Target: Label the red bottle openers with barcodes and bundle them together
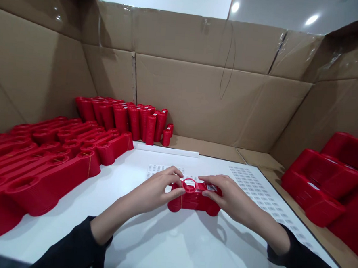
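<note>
In front of me on the white table stands a short stack of red plastic pieces (194,203), their rounded ends bulging out at left and right. On top, a red plastic piece with a round ring (190,179) lies roughly level; whether it rests fully on the stack is hard to tell. Thumb and fingers of my left hand (163,185) grip its ring end from the left. My right hand (226,192) pinches its right end, beside a small white label (212,187). Some fingertips are hidden behind the piece.
Long rows of stacked red pieces (51,178) fill the left side. Upright red stacks (134,121) stand behind them. Sheets of small printed labels (262,193) lie at right and behind my hands. More red stacks (318,179) sit far right. Cardboard walls (181,93) enclose the table.
</note>
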A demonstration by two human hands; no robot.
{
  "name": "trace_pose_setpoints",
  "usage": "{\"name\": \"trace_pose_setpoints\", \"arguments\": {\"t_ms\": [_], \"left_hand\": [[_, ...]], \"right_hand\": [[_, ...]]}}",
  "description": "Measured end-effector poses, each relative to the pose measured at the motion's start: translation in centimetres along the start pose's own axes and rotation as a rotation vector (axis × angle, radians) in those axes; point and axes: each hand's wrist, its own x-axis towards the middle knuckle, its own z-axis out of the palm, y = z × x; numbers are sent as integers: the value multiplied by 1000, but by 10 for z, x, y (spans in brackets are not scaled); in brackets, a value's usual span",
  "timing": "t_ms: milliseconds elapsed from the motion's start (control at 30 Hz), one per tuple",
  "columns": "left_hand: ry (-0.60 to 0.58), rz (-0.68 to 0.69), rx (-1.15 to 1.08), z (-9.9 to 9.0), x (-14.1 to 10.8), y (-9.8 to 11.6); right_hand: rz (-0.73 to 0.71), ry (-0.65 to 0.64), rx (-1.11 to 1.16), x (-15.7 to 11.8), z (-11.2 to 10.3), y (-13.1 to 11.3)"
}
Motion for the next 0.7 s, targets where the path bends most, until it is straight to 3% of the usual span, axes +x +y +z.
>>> {"name": "trace_pose_setpoints", "arguments": {"t_ms": [100,533,700], "left_hand": [[-38,36,-76,6,1,-4],[166,-74,-566,42,8,-5],[177,-17,-567,48,8,-8]], "right_hand": [[9,-27,57,-1,1,0],[15,65,136,-9,1,15],[-4,43,113,-8,2,19]]}}
